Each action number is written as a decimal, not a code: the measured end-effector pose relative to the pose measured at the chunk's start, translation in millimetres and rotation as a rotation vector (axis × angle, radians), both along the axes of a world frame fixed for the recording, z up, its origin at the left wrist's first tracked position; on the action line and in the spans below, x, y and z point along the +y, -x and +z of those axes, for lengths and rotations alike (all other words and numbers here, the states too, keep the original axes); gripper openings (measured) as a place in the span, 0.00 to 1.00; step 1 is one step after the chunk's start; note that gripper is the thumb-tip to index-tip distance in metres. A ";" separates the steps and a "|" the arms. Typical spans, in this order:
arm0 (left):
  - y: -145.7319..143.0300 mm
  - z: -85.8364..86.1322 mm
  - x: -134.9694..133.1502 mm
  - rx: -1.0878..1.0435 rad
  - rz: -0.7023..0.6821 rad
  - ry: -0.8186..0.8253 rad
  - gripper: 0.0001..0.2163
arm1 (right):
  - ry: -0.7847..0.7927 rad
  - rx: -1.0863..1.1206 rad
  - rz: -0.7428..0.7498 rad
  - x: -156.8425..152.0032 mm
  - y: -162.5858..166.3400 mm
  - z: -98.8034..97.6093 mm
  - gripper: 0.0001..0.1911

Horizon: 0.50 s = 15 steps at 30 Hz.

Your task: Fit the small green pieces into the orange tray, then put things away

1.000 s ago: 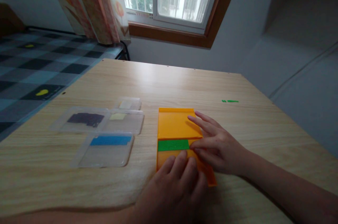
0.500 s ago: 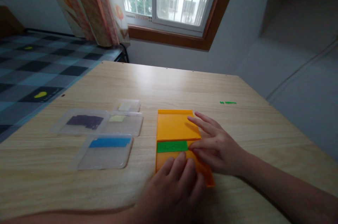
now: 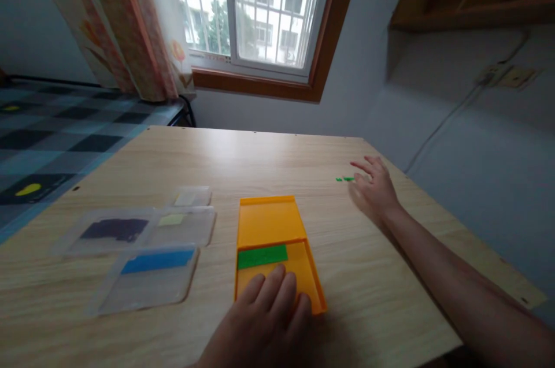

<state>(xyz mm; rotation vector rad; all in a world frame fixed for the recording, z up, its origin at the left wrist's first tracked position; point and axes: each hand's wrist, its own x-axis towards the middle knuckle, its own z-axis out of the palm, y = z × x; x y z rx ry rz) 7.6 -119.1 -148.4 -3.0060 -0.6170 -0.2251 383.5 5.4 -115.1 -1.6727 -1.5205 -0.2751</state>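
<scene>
An orange flat box (image 3: 269, 223) lies on the wooden table (image 3: 269, 154), its sliding lid pushed toward the far end. A green strip (image 3: 262, 256) shows in the uncovered part. My left hand (image 3: 271, 313) rests flat on the box's near end, fingers stretched out over the orange bottom just below the green strip. My right hand (image 3: 373, 186) is stretched out far to the right, fingers apart, right beside small green pieces (image 3: 344, 179) lying on the table.
Left of the box lie several clear plastic cases: one with a blue strip (image 3: 150, 275), one with dark pieces (image 3: 110, 229), one with a pale yellow piece (image 3: 180, 223), and a small one (image 3: 191, 197) behind. A bed with a checked cover (image 3: 56, 137) stands at the left.
My right hand has left the orange box and reached far right to the small green pieces. The view tilted up and to the right. My left hand stayed on the box.
</scene>
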 end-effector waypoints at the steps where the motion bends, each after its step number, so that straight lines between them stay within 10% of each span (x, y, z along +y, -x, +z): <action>1: -0.4 -5.0 1.3 0.010 0.005 0.017 0.18 | 0.058 -0.014 -0.024 3.0 -1.1 -5.2 0.20; 15: -2.9 -1.2 5.4 0.092 0.040 0.014 0.14 | 0.266 -0.206 -0.022 4.2 20.9 -15.8 0.12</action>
